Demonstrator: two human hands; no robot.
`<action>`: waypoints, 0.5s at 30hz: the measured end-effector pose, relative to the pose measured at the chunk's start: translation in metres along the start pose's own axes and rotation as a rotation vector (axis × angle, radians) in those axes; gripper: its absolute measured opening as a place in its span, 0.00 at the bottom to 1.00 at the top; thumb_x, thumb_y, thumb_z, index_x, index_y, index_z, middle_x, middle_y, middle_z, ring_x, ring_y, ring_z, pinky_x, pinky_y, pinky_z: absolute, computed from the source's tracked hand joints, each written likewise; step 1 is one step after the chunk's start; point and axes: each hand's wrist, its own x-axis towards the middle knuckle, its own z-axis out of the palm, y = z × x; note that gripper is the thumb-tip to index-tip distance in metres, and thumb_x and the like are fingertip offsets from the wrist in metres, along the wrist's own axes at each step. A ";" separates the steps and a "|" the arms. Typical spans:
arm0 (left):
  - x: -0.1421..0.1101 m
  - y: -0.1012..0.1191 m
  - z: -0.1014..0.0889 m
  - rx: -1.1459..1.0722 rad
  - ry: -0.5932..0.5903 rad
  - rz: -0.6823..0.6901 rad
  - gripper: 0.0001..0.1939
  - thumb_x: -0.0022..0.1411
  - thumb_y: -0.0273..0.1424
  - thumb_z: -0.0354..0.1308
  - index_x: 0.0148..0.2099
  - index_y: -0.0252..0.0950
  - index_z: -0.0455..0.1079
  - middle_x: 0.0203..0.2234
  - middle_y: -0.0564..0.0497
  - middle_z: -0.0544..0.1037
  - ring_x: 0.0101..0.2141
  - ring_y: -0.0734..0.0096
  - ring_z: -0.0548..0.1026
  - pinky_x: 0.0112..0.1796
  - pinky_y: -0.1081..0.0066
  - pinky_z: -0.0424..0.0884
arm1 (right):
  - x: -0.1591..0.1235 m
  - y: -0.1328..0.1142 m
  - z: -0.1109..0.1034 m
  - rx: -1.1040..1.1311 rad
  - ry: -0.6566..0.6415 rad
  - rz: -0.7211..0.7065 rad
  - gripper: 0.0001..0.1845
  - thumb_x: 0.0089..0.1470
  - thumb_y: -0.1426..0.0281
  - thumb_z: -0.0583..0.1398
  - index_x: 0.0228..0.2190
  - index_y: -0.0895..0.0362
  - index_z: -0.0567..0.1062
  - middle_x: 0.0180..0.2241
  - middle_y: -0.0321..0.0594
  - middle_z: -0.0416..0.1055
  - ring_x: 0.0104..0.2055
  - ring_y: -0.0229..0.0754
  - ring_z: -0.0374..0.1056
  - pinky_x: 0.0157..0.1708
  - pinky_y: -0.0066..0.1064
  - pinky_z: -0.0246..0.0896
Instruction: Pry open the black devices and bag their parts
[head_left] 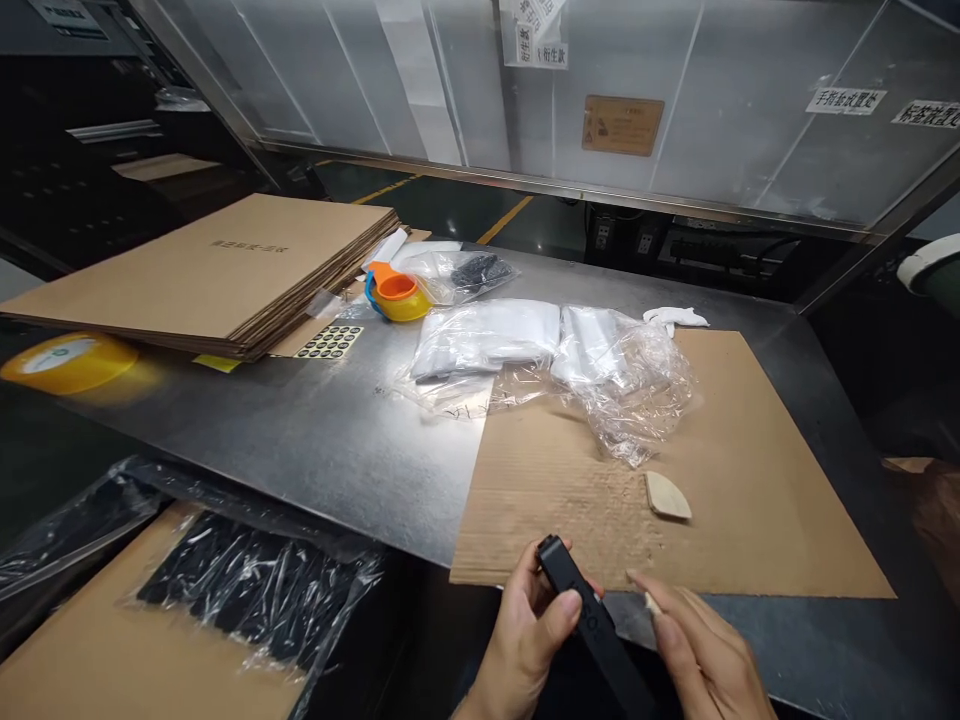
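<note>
My left hand (525, 630) is closed around a long black plastic device (596, 635) with raised lettering on its side; the thumb presses on its face. To the right, my right hand (701, 645) has its thumb and fingers pinched together near the device. A small pale bit shows at those fingertips, too small to name. Both hands are at the near edge of a cardboard sheet (757, 480). On that sheet, beyond my right hand, lies a beige fan-shaped pad (667, 497).
Clear bags of white sleeves (491, 335) lie across the metal table (322, 430). Left are stacked cardboard sheets (225, 260), a yellow tape roll (71, 360), an orange-and-yellow tape holder (401, 298) and round black stickers (330, 341). Below stands a box with plastic-wrapped black items (255, 580).
</note>
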 end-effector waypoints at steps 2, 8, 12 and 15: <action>-0.002 0.003 0.000 0.023 -0.021 -0.006 0.27 0.47 0.43 0.64 0.45 0.35 0.63 0.29 0.49 0.76 0.32 0.67 0.71 0.37 0.67 0.64 | 0.003 -0.004 -0.002 -0.077 -0.084 -0.054 0.15 0.60 0.67 0.51 0.47 0.52 0.69 0.34 0.40 0.73 0.37 0.40 0.70 0.34 0.26 0.66; -0.003 0.009 0.000 0.081 -0.039 -0.003 0.25 0.46 0.44 0.64 0.43 0.36 0.65 0.31 0.50 0.74 0.38 0.64 0.71 0.37 0.69 0.64 | 0.004 -0.009 0.001 -0.241 -0.144 -0.146 0.15 0.61 0.70 0.49 0.47 0.57 0.70 0.28 0.39 0.71 0.29 0.39 0.69 0.27 0.27 0.65; -0.004 0.009 0.000 0.094 -0.037 -0.025 0.25 0.45 0.44 0.64 0.43 0.37 0.65 0.28 0.52 0.72 0.33 0.69 0.70 0.36 0.71 0.64 | 0.006 -0.012 0.001 -0.305 -0.135 -0.164 0.16 0.61 0.69 0.49 0.47 0.57 0.70 0.25 0.38 0.69 0.26 0.39 0.68 0.23 0.26 0.62; -0.004 0.009 -0.001 0.099 -0.056 -0.056 0.27 0.45 0.44 0.64 0.44 0.37 0.64 0.28 0.53 0.72 0.31 0.71 0.69 0.35 0.70 0.64 | 0.006 -0.013 0.001 -0.326 -0.122 -0.187 0.16 0.61 0.69 0.49 0.47 0.58 0.70 0.25 0.38 0.69 0.27 0.39 0.67 0.23 0.26 0.62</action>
